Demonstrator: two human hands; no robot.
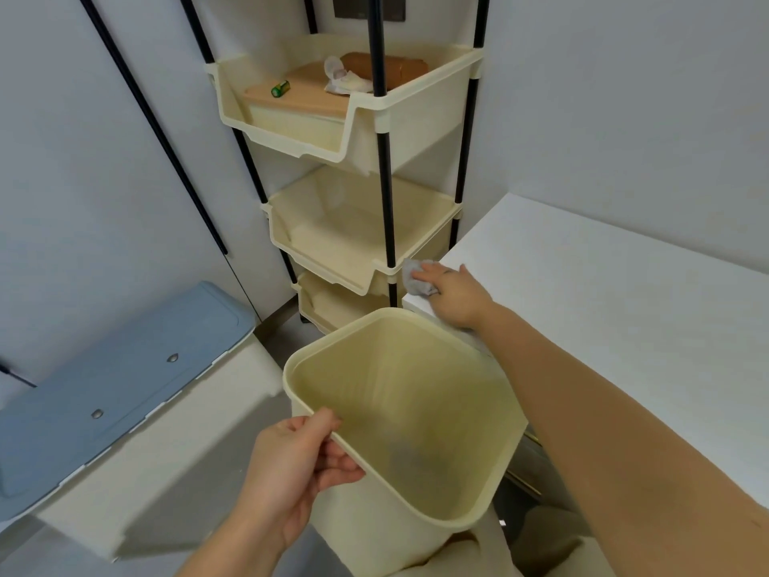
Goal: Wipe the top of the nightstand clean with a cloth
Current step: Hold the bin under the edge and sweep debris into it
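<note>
The white nightstand top fills the right side of the head view. At its near left corner my right hand presses a small grey cloth onto the surface, fingers closed over it. My left hand grips the near rim of an empty cream plastic bin, thumb on the outside of the rim and fingers curled beneath it, and holds the bin just below and in front of the nightstand's corner.
A cream three-tier rack on black poles stands behind the corner; its top tray holds a board, a green bottle and crumpled paper. A box with a blue lid sits at the left. White walls close in behind.
</note>
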